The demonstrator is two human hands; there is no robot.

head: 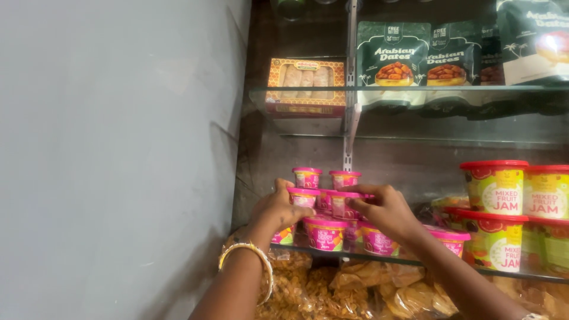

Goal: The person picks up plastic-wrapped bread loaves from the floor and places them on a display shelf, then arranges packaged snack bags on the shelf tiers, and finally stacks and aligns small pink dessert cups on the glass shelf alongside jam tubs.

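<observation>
Glass shelf (379, 259), crowded: left hand (278, 207) and right hand (385, 210) each clamp a stacked pink cup (303, 196). One nudge could topple the pile (332, 207).

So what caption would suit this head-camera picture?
Two hands, left and right, on stacked pink-lidded cups on a glass shelf.

Glossy plastic on the pink cups (325, 232) and the red-lidded jars (495, 186). Clear smooth glass for the shelf (415, 89); shiny crinkled film on the snack bags (355, 290). Polished metal bangle (248, 252).
</observation>
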